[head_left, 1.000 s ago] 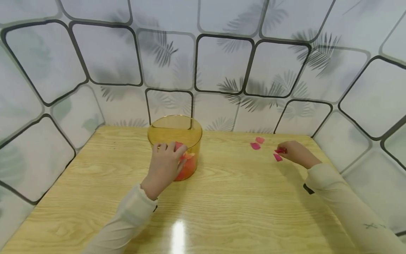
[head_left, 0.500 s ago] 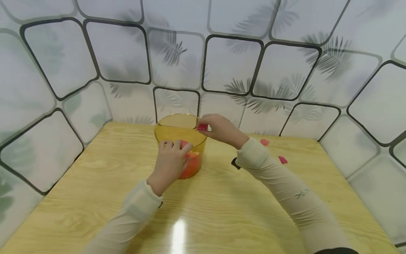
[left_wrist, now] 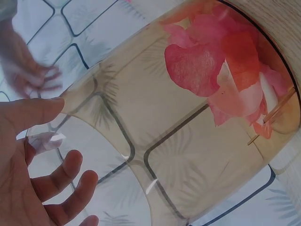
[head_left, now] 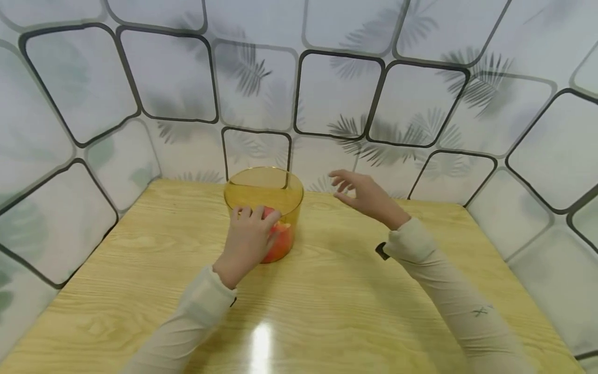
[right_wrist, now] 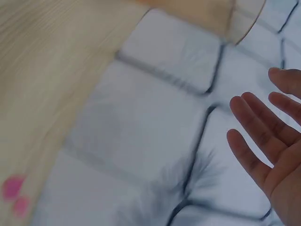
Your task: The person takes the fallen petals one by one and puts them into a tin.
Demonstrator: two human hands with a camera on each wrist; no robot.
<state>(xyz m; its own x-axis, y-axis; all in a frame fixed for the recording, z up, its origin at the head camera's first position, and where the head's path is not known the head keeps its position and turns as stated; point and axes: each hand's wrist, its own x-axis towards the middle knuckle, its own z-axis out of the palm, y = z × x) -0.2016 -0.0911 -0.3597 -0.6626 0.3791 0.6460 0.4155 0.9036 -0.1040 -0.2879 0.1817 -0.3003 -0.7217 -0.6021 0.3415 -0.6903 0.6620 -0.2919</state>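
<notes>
A see-through amber bucket (head_left: 263, 189) stands on the wooden table, with pink, red and orange flower petals (left_wrist: 214, 66) heaped at its bottom. My left hand (head_left: 247, 236) holds the bucket's near rim; in the left wrist view the thumb lies at the rim and curled fingers reach over the opening. To the right of the bucket, apart from it, my right hand (head_left: 366, 196) hangs in the air above the table's back edge. Its fingers are loosely spread and hold nothing. Two blurred pink petals (right_wrist: 13, 186) lie on the table in the right wrist view; the right arm hides them from the head view.
The pale wooden table (head_left: 327, 301) is walled in at the back and sides by a white sheet (head_left: 336, 93) with dark rounded outlines and grey leaf prints. A light glare shows on the table near the front.
My right hand picked up petals at the right, brought them to the bucket's rim, let go and drew back right, fingers opening. My left hand stays at the rim.
</notes>
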